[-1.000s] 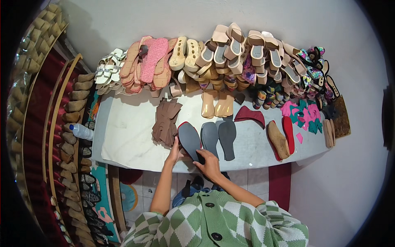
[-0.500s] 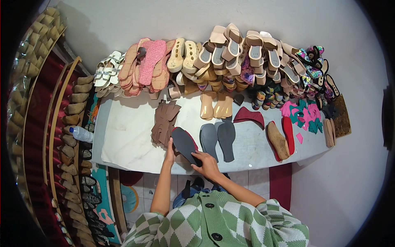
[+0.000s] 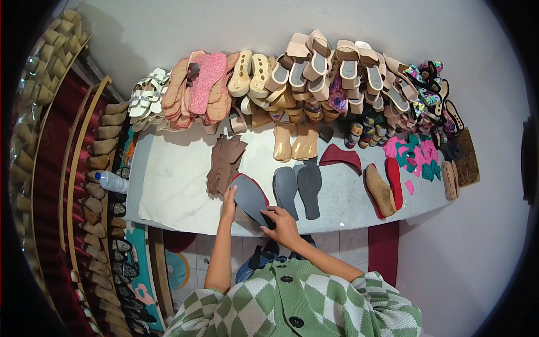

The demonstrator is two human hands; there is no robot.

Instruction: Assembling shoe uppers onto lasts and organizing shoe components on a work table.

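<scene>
A dark grey shoe sole with a red edge (image 3: 250, 196) lies tilted at the near edge of the white table (image 3: 174, 185). My left hand (image 3: 228, 197) rests against its left side. My right hand (image 3: 282, 222) grips its lower end. Two more dark grey soles (image 3: 298, 189) lie flat just to the right. A stack of brown cut upper pieces (image 3: 224, 164) sits beyond my left hand.
Piles of sandals and soles (image 3: 292, 78) line the table's far edge. Two tan insoles (image 3: 296, 141), a dark red piece (image 3: 340, 156), a wooden last with a red sole (image 3: 383, 188) and pink and teal cutouts (image 3: 418, 155) lie right. A plastic bottle (image 3: 111, 181) lies left.
Both hands have taken up the red-edged sole and turned it, its toe now pointing up-left. The other two soles have not moved.
</scene>
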